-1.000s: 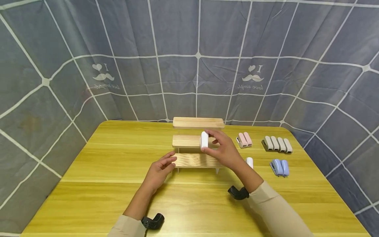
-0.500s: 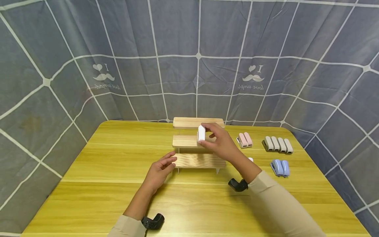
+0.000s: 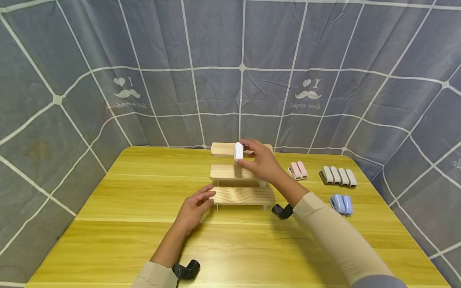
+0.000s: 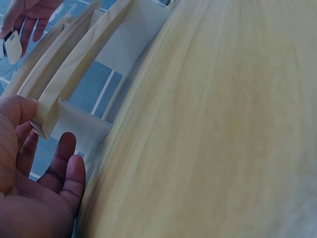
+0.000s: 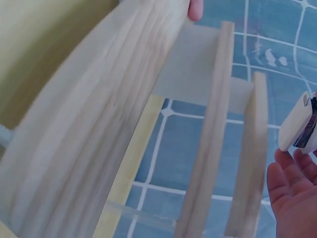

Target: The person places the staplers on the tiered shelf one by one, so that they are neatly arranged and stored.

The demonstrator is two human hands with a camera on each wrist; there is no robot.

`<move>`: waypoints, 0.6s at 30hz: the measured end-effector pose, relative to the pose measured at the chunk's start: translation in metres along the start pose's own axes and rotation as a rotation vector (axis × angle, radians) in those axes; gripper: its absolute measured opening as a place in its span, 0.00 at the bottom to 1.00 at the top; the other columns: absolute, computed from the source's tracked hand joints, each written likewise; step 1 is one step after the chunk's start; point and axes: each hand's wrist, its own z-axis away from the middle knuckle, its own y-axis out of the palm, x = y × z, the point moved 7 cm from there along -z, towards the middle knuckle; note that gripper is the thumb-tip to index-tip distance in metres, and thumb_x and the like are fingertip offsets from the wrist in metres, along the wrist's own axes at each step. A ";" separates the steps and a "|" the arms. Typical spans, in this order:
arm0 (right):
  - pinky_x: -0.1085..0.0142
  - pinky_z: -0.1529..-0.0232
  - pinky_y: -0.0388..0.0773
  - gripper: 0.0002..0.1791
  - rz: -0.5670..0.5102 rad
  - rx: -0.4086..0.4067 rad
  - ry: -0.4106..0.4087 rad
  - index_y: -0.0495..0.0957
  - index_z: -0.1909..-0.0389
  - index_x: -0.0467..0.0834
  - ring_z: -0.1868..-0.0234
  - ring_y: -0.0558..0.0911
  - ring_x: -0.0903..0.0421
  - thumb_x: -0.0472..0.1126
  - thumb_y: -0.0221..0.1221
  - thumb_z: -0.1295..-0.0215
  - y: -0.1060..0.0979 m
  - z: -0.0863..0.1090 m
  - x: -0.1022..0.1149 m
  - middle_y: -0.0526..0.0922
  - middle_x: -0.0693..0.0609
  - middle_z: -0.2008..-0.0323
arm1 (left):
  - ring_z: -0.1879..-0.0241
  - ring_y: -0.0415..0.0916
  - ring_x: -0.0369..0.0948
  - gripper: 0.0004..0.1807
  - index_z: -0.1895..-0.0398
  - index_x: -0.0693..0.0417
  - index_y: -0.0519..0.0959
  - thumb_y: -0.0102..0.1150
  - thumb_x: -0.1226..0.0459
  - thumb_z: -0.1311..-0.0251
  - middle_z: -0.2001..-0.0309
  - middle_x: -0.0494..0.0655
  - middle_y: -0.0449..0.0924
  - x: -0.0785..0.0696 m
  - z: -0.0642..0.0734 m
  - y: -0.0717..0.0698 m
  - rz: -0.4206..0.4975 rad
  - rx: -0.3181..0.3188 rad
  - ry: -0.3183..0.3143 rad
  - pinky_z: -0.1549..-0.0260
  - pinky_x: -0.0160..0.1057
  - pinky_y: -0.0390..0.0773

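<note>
A three-tier wooden display stand [image 3: 242, 196] with pale side supports stands near the back of the table. My left hand [image 3: 194, 208] is at the left end of its lowest board; in the left wrist view, the thumb and index finger pinch the board's end [image 4: 45, 119] while the other fingers spread loosely below. My right hand [image 3: 261, 160] pinches a white mini stapler [image 3: 239, 151] between thumb and fingers, upright in front of the top board [image 3: 223, 149]. In the right wrist view this stapler [image 5: 296, 121] is apart from the boards.
To the right of the stand lie two pink staplers [image 3: 297, 170], several off-white ones [image 3: 338, 176] in a row, and two blue ones [image 3: 341, 204]. A grey checked curtain [image 3: 212, 92] encloses the back and sides of the wooden table [image 3: 119, 224].
My right hand has carried the white stapler up and back, from before the middle board to before the top one. The forearm now covers another white stapler on the table. My left hand stays put.
</note>
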 end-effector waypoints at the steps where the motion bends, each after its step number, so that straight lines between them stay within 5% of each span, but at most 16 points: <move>1: 0.57 0.50 0.78 0.34 -0.003 0.003 0.007 0.71 0.34 0.38 0.44 0.78 0.51 0.42 0.70 0.39 0.001 -0.002 -0.001 0.77 0.46 0.43 | 0.33 0.66 0.44 0.15 0.44 0.58 0.82 0.59 0.67 0.31 0.31 0.37 0.69 0.000 0.000 0.000 -0.002 0.000 0.000 0.43 0.37 0.72; 18: 0.65 0.49 0.79 0.33 -0.085 0.054 -0.008 0.71 0.36 0.33 0.46 0.81 0.50 0.39 0.70 0.40 0.016 -0.026 -0.007 0.77 0.43 0.45 | 0.32 0.65 0.45 0.15 0.43 0.59 0.81 0.58 0.67 0.31 0.31 0.39 0.68 0.000 -0.001 0.001 -0.002 0.008 -0.004 0.42 0.37 0.72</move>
